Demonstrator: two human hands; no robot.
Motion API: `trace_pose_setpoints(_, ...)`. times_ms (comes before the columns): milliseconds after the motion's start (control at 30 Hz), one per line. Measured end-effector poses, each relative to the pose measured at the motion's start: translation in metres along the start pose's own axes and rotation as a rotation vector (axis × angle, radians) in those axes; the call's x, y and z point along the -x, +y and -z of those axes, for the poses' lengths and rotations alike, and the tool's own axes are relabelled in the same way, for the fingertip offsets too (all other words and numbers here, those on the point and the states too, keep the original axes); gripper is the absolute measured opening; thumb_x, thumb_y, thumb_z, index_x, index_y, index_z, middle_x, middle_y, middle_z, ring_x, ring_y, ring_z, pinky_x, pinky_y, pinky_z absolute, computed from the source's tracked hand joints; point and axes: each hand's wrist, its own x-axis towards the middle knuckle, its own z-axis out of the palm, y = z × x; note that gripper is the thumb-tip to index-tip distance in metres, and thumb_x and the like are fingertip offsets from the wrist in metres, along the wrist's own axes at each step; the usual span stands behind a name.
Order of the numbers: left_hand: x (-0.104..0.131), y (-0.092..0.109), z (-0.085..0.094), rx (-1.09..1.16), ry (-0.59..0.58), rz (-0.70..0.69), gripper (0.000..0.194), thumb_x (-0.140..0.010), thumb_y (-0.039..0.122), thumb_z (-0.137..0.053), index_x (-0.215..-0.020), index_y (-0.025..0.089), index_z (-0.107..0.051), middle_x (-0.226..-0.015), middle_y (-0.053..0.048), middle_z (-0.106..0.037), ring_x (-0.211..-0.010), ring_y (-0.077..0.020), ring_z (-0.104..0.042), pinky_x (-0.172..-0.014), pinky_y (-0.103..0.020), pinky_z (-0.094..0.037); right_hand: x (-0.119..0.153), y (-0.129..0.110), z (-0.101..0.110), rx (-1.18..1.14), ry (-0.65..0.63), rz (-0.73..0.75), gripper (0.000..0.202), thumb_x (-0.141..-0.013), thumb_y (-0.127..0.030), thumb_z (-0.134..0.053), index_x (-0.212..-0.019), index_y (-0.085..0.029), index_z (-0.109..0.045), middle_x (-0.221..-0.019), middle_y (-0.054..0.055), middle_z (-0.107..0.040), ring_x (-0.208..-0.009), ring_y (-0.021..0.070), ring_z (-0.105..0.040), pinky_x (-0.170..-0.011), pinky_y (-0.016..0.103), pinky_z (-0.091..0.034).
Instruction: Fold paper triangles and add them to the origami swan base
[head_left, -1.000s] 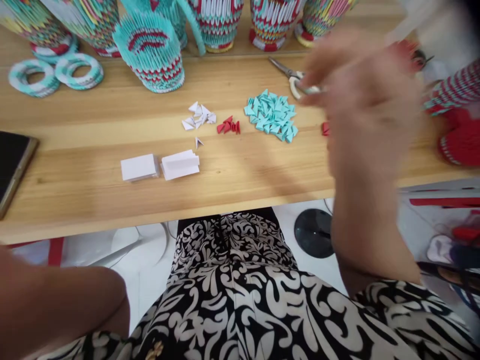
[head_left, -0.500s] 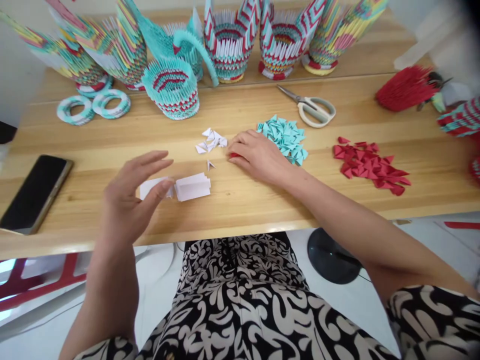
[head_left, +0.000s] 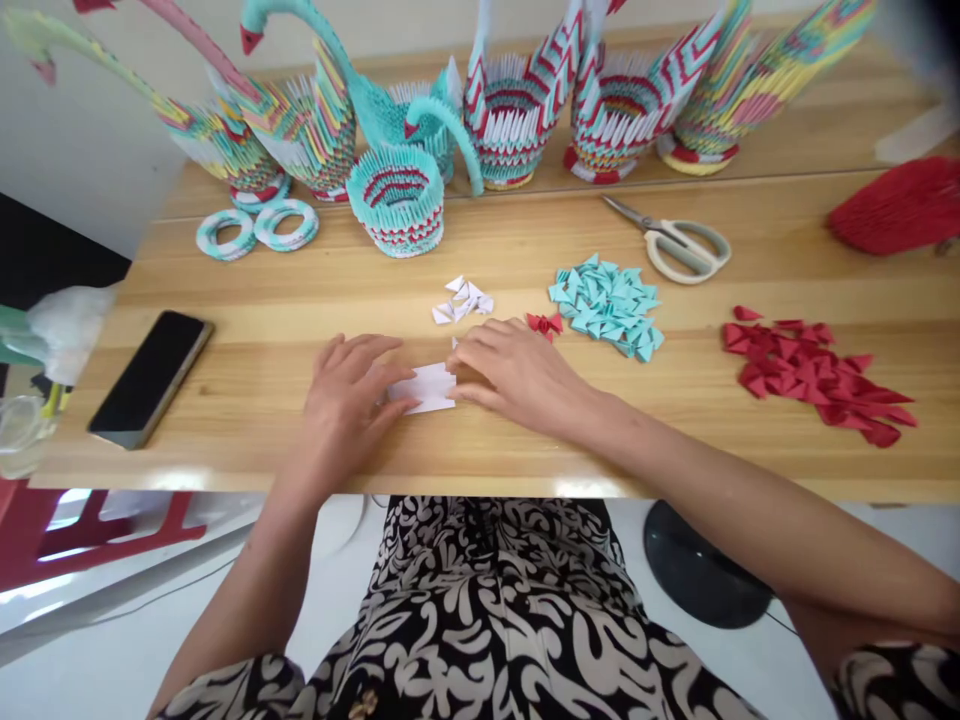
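Observation:
A small stack of white paper slips (head_left: 432, 388) lies near the table's front edge, between my two hands. My left hand (head_left: 349, 390) grips its left end, thumb below and fingers above. At the right end, my right hand (head_left: 517, 375) has its curled fingers and thumb on the slips. One white folded piece shows only in part behind the right fingers. Further back sits a little group of white folded triangles (head_left: 463, 301). A few red folded triangles (head_left: 545, 324) lie just beyond my right hand, beside a pile of teal folded triangles (head_left: 607, 305).
Scissors (head_left: 682, 246) and a pile of red triangles (head_left: 814, 375) lie to the right. A phone (head_left: 152, 378) is at the left. Paper rings (head_left: 287, 224), a teal paper basket (head_left: 397, 205) and several folded-paper swans (head_left: 517, 120) line the back, with a red paper piece (head_left: 892, 205) far right.
My right hand has let go of red triangles beside the teal pile and come down to the white slips. My left hand has closed in on their left end. The view has shifted left.

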Motion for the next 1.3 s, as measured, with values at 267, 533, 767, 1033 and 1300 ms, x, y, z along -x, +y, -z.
trace_pose_setpoints(267,-0.005,0.009,0.003,0.033,0.142,-0.014,0.013,-0.091,0.023,-0.06,-0.079,0.022,-0.064,-0.105,-0.003,-0.07,-0.107,-0.0203,-0.063,-0.113,-0.051,-0.033,0.0,0.001,-0.004,-0.139,0.079,0.025,0.018,-0.092,-0.036,-0.062,-0.086,-0.018,-0.061,-0.091,0.005,-0.066,-0.092,0.0205,-0.057,-0.08,0.033,-0.036)
trace_pose_setpoints(533,-0.041,0.033,0.015,0.311,0.246,0.113,0.011,-0.087,0.028,-0.065,-0.097,0.022,-0.066,-0.088,-0.002,-0.073,-0.086,-0.0172,-0.068,-0.092,-0.036,-0.051,0.004,0.008,0.008,-0.48,0.464,-0.145,0.017,-0.089,-0.036,-0.064,-0.088,-0.02,-0.064,-0.084,0.002,-0.068,-0.076,0.0139,-0.06,-0.069,0.027,-0.044)
trace_pose_setpoints(767,-0.098,0.041,0.019,0.714,-0.102,0.241,0.023,-0.081,0.039,-0.068,-0.073,0.017,-0.069,-0.062,-0.001,-0.067,-0.055,-0.0123,-0.056,-0.054,-0.023,-0.042,0.01,0.018,0.018,-0.588,0.638,-0.281,0.027,-0.084,-0.038,-0.068,-0.105,-0.021,-0.062,-0.086,0.002,-0.068,-0.071,0.0123,-0.06,-0.056,0.023,-0.04)
trace_pose_setpoints(1033,-0.105,0.035,-0.004,0.768,0.061,0.241,0.029,-0.079,0.04,-0.069,-0.062,0.016,-0.064,-0.058,0.0,-0.061,-0.055,-0.0104,-0.05,-0.055,-0.022,-0.037,0.009,0.022,0.018,-0.714,0.624,-0.292,0.028,-0.084,-0.035,-0.066,-0.108,-0.021,-0.065,-0.08,0.001,-0.066,-0.066,0.0111,-0.057,-0.052,0.022,-0.037)
trace_pose_setpoints(1300,-0.092,0.039,-0.011,0.71,0.172,0.178,0.026,-0.079,0.033,-0.069,-0.06,0.017,-0.063,-0.058,0.002,-0.06,-0.057,-0.0103,-0.049,-0.059,-0.022,-0.039,0.009,0.023,0.018,-0.703,0.592,-0.324,0.023,-0.086,-0.04,-0.066,-0.082,-0.018,-0.07,-0.07,0.0,-0.065,-0.061,0.0105,-0.054,-0.056,0.024,-0.039)
